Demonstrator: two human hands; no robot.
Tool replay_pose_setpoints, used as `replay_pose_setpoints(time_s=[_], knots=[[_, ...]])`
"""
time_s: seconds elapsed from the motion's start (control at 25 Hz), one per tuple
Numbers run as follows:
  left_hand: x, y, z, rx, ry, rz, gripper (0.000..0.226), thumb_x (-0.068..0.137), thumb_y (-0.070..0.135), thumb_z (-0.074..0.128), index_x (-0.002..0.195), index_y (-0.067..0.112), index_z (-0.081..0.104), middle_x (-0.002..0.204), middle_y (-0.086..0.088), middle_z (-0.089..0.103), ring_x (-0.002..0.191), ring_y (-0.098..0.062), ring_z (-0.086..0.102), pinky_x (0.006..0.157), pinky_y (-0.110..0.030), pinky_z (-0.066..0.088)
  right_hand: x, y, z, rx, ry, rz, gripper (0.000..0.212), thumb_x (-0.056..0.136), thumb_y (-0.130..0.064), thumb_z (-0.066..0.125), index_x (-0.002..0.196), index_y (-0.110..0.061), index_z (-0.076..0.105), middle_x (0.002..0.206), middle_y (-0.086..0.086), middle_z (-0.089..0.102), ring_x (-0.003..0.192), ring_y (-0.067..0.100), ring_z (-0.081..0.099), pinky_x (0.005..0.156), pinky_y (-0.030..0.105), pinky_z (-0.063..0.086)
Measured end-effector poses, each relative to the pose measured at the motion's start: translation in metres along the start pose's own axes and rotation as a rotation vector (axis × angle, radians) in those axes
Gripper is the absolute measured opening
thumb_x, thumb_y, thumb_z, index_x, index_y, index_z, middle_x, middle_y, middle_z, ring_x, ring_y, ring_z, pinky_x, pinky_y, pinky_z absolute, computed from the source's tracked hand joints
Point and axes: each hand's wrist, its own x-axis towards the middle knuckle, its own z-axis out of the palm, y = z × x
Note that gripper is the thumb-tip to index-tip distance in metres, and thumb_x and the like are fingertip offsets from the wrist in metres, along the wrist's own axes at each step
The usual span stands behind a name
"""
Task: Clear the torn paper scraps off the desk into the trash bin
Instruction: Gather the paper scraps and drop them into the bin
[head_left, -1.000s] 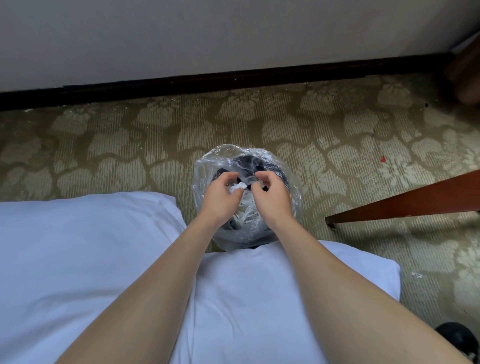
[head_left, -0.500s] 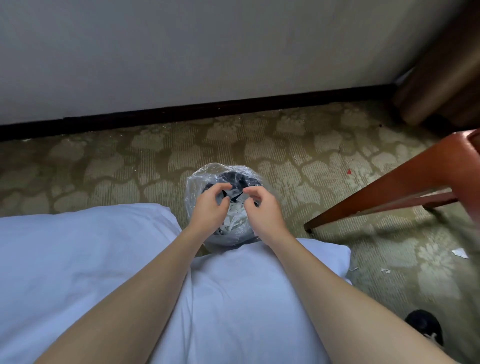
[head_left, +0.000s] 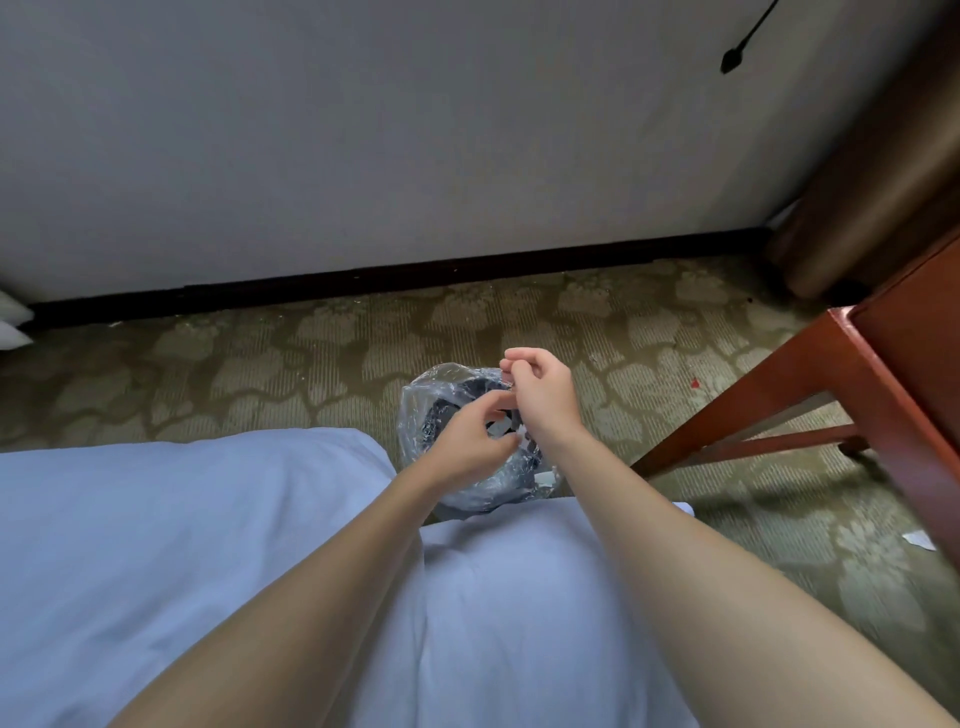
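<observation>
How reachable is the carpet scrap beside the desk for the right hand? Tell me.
Probably yes. The right hand is over the bin, and bare carpet leads to the scrap; the desk leg stands behind that path.

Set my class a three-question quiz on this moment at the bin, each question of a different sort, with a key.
1. True or false: the left hand and the right hand are both held over the trash bin.
2. What lines the bin? A) newspaper B) a clear plastic bag C) cloth
3. Fill in: one white paper scrap lies outside the bin, on the ____, beside the wooden desk.
Key: 1 true; 2 B; 3 carpet.
</observation>
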Motion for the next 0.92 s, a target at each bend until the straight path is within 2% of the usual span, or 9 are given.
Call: replay_pose_setpoints(time_s=[0.12, 0.24, 0.32, 0.4, 0.52, 0.64, 0.76, 0.84, 0.92], knots=[[0.007, 0.001, 0.009, -0.020, 0.033, 0.006, 0.036, 0.084, 0.018, 0.066, 0.119, 0.021, 0.059, 0.112, 0.010, 0.067, 0.108, -0.009, 0.062, 0.084, -0.025, 0.050, 0.004, -0.003, 0.002, 0.044, 0.025, 0.033, 0.024, 0.093, -0.015, 0.043, 0.097, -0.025, 0.065, 0.100, -0.006, 0.070, 0.098, 0.011, 0.066, 0.090, 0.042, 0.056], [0.015, 0.004, 0.013, 0.031, 0.100, 0.006, 0.016, 0.084, 0.021, 0.065, 0.099, 0.021, 0.063, 0.092, 0.009, 0.068, 0.089, -0.015, 0.063, 0.076, -0.031, 0.052, 0.011, -0.002, 0.000, 0.072, 0.051, 0.049, 0.026, 0.094, -0.012, 0.041, 0.096, -0.024, 0.065, 0.102, -0.003, 0.069, 0.099, 0.013, 0.065, 0.092, 0.041, 0.054], [0.017, 0.004, 0.014, 0.071, 0.134, 0.009, 0.005, 0.088, 0.017, 0.061, 0.087, 0.023, 0.061, 0.073, 0.013, 0.060, 0.070, -0.012, 0.055, 0.060, -0.027, 0.043, 0.015, 0.000, -0.002, 0.079, 0.061, 0.046, 0.026, 0.094, -0.011, 0.041, 0.096, -0.023, 0.065, 0.102, -0.001, 0.069, 0.099, 0.016, 0.065, 0.092, 0.039, 0.054], [0.021, 0.001, 0.012, 0.095, 0.172, 0.004, 0.008, 0.089, 0.015, 0.060, 0.084, 0.021, 0.062, 0.066, 0.012, 0.057, 0.061, -0.009, 0.050, 0.056, -0.028, 0.038, 0.018, 0.003, -0.003, 0.073, 0.072, 0.043, 0.025, 0.094, -0.011, 0.042, 0.098, -0.020, 0.065, 0.102, 0.000, 0.069, 0.098, 0.016, 0.065, 0.092, 0.037, 0.054], [0.025, -0.004, 0.003, 0.121, 0.226, -0.011, 0.012, 0.090, 0.013, 0.061, 0.085, 0.020, 0.069, 0.069, 0.004, 0.067, 0.062, -0.016, 0.059, 0.058, -0.035, 0.045, 0.021, 0.007, -0.006, 0.051, 0.075, 0.055, 0.025, 0.095, -0.011, 0.041, 0.102, -0.017, 0.064, 0.103, 0.002, 0.068, 0.094, 0.022, 0.066, 0.088, 0.037, 0.053], [0.027, -0.005, -0.004, 0.159, 0.260, -0.051, 0.017, 0.091, 0.011, 0.060, 0.089, 0.020, 0.074, 0.071, 0.001, 0.070, 0.060, -0.017, 0.059, 0.054, -0.032, 0.047, 0.019, 0.011, -0.010, 0.016, 0.076, 0.059, 0.025, 0.096, -0.012, 0.041, 0.105, -0.017, 0.064, 0.103, 0.002, 0.068, 0.097, 0.028, 0.065, 0.088, 0.039, 0.053], [0.032, -0.007, -0.009, 0.214, 0.268, -0.098, 0.015, 0.092, 0.016, 0.061, 0.100, 0.014, 0.074, 0.085, 0.003, 0.072, 0.076, -0.014, 0.064, 0.069, -0.036, 0.055, 0.016, 0.014, -0.015, -0.047, 0.047, 0.037, 0.025, 0.098, -0.015, 0.041, 0.108, -0.016, 0.064, 0.104, 0.000, 0.068, 0.092, 0.027, 0.065, 0.084, 0.038, 0.054], [0.034, -0.008, -0.011, 0.238, 0.257, -0.117, 0.020, 0.091, 0.015, 0.065, 0.110, 0.012, 0.071, 0.103, 0.000, 0.071, 0.089, -0.011, 0.061, 0.077, -0.027, 0.050, 0.016, 0.013, -0.019, -0.095, 0.025, 0.020, 0.024, 0.098, -0.017, 0.042, 0.108, -0.017, 0.063, 0.102, 0.003, 0.069, 0.097, 0.031, 0.064, 0.085, 0.044, 0.054], [0.034, -0.005, -0.013, 0.243, 0.232, -0.129, 0.036, 0.087, 0.013, 0.072, 0.121, 0.011, 0.065, 0.118, -0.001, 0.066, 0.101, -0.011, 0.058, 0.083, -0.020, 0.042, 0.016, 0.010, -0.022, -0.117, 0.006, 0.000, 0.023, 0.098, -0.018, 0.043, 0.108, -0.019, 0.063, 0.101, 0.006, 0.069, 0.100, 0.030, 0.064, 0.085, 0.045, 0.054]])
